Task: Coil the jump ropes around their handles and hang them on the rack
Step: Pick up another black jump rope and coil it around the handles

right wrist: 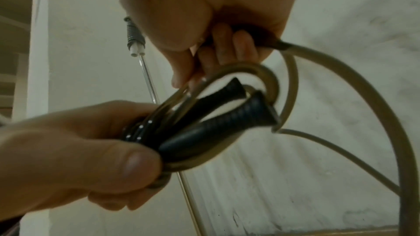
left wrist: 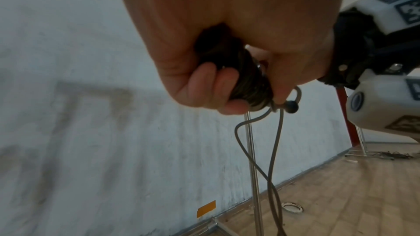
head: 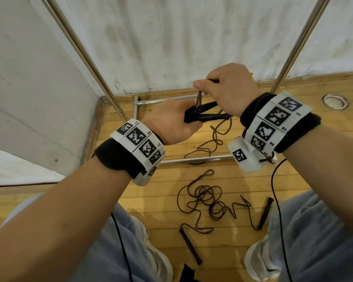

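My left hand [head: 186,119] grips the two black handles [head: 210,110] of one jump rope, held side by side with several turns of brown rope around them. The right hand [head: 204,85], just above, pinches the rope [head: 199,97] where it loops over the handles. In the right wrist view the handles [right wrist: 216,128] splay apart at their flared ends and the rope [right wrist: 354,96] arcs away from my right hand [right wrist: 204,56]. The loose rest of the rope [head: 217,137] hangs to the floor. The left wrist view shows my left hand [left wrist: 227,94] around the wound bundle [left wrist: 247,82].
A second jump rope [head: 206,200] lies tangled on the wooden floor between my feet, its handles [head: 190,247] lying apart. The metal rack's poles [head: 80,47] rise left and right, and its base bar [head: 192,159] crosses the floor. White walls close the corner.
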Available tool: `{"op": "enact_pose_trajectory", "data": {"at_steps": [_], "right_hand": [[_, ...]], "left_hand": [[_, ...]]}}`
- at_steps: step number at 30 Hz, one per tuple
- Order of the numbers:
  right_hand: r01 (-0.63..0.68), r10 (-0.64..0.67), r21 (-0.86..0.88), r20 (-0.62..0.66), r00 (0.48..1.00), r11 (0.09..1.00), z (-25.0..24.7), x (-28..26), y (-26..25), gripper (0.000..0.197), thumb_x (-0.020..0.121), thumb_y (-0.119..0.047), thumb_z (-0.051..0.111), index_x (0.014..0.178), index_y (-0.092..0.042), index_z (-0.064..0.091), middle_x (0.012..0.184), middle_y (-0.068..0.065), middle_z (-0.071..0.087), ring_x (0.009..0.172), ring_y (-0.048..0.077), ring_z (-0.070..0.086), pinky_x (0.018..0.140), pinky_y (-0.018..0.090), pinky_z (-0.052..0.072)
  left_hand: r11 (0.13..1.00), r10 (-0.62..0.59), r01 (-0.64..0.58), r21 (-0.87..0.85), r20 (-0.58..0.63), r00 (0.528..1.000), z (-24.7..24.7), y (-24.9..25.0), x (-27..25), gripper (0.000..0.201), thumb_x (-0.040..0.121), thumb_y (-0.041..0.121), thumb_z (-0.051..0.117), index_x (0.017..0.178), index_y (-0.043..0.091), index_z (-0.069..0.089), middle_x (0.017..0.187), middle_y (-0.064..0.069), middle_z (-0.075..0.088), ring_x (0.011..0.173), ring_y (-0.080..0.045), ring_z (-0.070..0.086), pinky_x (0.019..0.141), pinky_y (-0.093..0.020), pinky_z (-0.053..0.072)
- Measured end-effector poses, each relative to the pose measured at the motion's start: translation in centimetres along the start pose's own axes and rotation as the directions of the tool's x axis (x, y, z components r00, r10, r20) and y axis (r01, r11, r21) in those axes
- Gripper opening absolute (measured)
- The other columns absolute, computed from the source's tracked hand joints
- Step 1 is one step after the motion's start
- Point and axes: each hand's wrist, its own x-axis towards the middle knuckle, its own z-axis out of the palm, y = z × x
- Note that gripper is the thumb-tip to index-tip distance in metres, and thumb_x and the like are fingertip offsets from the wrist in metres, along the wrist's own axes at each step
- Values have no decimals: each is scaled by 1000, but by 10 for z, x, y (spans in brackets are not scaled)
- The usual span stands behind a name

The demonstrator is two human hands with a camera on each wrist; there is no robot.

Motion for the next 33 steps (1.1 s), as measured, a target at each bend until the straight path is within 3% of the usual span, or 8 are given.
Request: {"op": "enact_pose_trajectory", "data": {"at_steps": [4,7,10,13,15,19,27,33], "right_hand": [[-86,69,191,94,993,978,-8,6,9,45,84,-51,60,53,-19,57,45,-6,35,37,6,34,42,13,30],[-190,101,376,243,965,907,-14,9,18,51,81,-56,62,42,-25,53,42,-11,34,40,6,32,49,20,32],[-287,75,563,370,926,775,-11,8,23,43,76,-57,64,56,-21,51,52,-4,43,49,13,39,51,19,38],[-350,91,729,370,924,588,1,6,20,28,90,-35,57,68,-17,55,52,-6,45,47,10,35,41,19,31],[-336,84,758,351,932,559,11,2,12,26,98,-18,42,74,-17,53,48,-11,40,42,6,30,37,17,25],[-277,152,736,233,960,618,29,-9,-6,32,98,-26,42,68,-19,51,50,-10,39,42,7,29,38,17,25],[-204,210,561,54,976,803,37,-19,-21,37,101,-27,34,76,-12,56,62,-1,48,58,14,43,60,32,37],[-106,124,460,-9,992,881,39,-29,-25,5,90,-16,52,87,-18,56,71,-7,53,63,9,49,57,19,41]], "left_hand": [[993,87,-88,-81,-21,996,-8,1,-5,11,88,36,61,87,29,54,64,14,53,61,-2,52,52,-13,31],[983,122,-129,-132,-62,991,-13,6,-9,21,85,40,60,92,20,62,62,11,53,59,-5,52,54,-15,33],[960,112,-141,-241,-129,985,-19,11,-12,11,83,37,61,78,32,53,59,11,50,54,-1,50,51,-14,32],[929,29,-118,-350,-249,968,-25,15,-11,15,80,37,62,74,33,50,63,8,54,55,-3,48,51,-14,35],[915,-44,-89,-394,-317,947,-28,15,-9,17,79,40,60,79,24,55,70,-2,62,61,-13,54,55,-21,39],[853,-195,-42,-521,-391,900,-30,14,-3,32,81,39,60,93,11,51,82,-13,66,71,-28,60,66,-43,49],[831,-195,-52,-554,-378,905,-29,14,2,21,88,32,56,97,16,47,75,1,60,67,-14,55,64,-37,49],[816,-213,-69,-575,-409,887,-33,12,4,21,86,31,57,96,15,48,80,-1,64,66,-11,57,62,-27,44]]}}
